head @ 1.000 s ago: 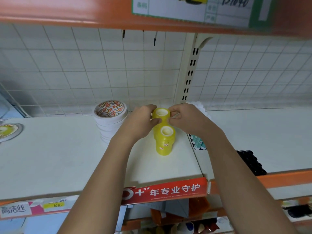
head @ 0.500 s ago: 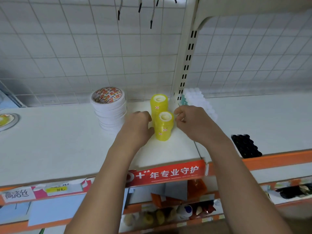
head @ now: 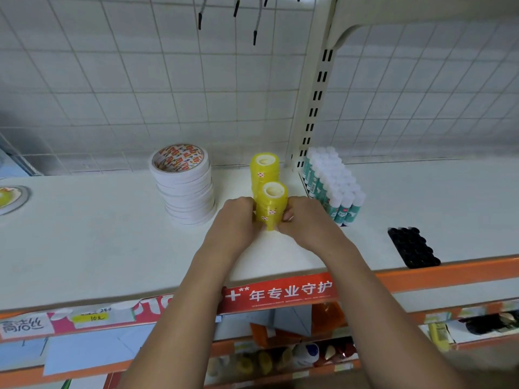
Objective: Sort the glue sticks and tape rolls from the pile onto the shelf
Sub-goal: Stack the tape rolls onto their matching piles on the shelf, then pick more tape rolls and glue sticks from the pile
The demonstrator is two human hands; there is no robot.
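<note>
Gripping the front yellow tape stack (head: 271, 204), left hand (head: 235, 217) and right hand (head: 306, 220).

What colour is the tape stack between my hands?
Yellow, with small red-and-white stickers: the front tape stack; head view.

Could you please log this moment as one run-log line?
left hand, right hand: grip front yellow tape stack | on shelf

"年专业守护" on red strip (head: 280, 293) of shelf (head: 84, 237)
</note>
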